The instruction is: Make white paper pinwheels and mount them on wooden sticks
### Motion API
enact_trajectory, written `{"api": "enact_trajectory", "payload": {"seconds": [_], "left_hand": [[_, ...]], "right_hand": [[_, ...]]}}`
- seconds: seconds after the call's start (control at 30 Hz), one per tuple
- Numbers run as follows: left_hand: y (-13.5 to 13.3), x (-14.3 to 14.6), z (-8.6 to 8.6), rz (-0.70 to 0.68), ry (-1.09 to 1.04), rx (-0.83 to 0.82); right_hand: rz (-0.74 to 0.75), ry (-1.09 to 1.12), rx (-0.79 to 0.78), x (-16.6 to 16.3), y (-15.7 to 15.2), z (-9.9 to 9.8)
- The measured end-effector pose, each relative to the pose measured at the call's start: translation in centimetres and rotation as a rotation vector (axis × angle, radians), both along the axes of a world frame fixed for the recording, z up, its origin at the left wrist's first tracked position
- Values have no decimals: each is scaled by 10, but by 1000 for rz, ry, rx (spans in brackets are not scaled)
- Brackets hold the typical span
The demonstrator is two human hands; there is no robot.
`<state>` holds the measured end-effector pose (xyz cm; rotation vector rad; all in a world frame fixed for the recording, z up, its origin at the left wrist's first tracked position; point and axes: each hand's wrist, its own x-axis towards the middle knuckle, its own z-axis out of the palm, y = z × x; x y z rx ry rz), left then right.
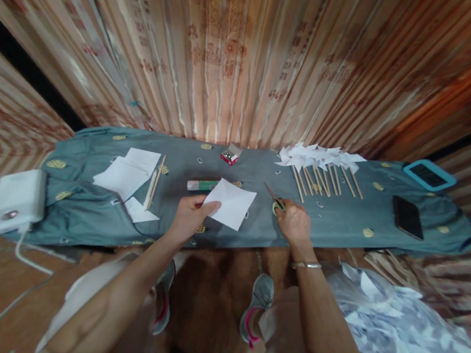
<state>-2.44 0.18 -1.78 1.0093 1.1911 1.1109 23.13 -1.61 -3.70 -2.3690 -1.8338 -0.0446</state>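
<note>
Between the thumb and fingers of my left hand (192,215) is a square of white paper (233,204), with faint crease lines across it. My right hand (295,222) is closed round the green handles of a pair of scissors (278,203); the blades point up and left, apart from the paper. Just behind the paper lies a glue stick (202,185), partly covered by it. A small red and white box (231,154) sits farther back, its contents too small to name.
Several paper pinwheels on sticks (320,159) lie at the back right. White sheets (127,173) and wooden sticks (156,182) are at left, near a white device (18,201) with a cable. A phone (408,217) and blue-framed device (430,175) lie right. A bag of paper pieces (409,332) stands below.
</note>
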Motion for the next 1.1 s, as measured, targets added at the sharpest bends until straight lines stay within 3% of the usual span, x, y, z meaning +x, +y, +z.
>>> {"api": "enact_trajectory", "payload": {"seconds": [0.1, 0.17, 0.23, 0.33, 0.4, 0.5, 0.67, 0.83, 1.1], "left_hand": [[6, -2, 4, 41, 17, 62], [11, -5, 6, 83, 41, 110], [17, -9, 7, 127, 76, 157], [26, -14, 8, 181, 99, 205], [30, -16, 9, 201, 77, 207], [33, -18, 12, 229, 20, 186], [36, -20, 20, 280, -39, 177], [36, -21, 22, 280, -31, 192], [32, -16, 20, 211, -11, 179]], "right_hand": [[-34, 22, -15, -2, 6, 1], [-53, 172, 31, -3, 8, -1], [-87, 521, 125, -6, 9, -5], [-142, 1241, 216, -21, 3, -9], [-133, 1566, 180, -35, -4, -9], [-90, 1821, 20, -55, -16, -3], [102, 1928, -228, -73, -30, 4], [347, 1819, -283, -79, -34, 3], [376, 1723, -327, -83, -35, 9]]}}
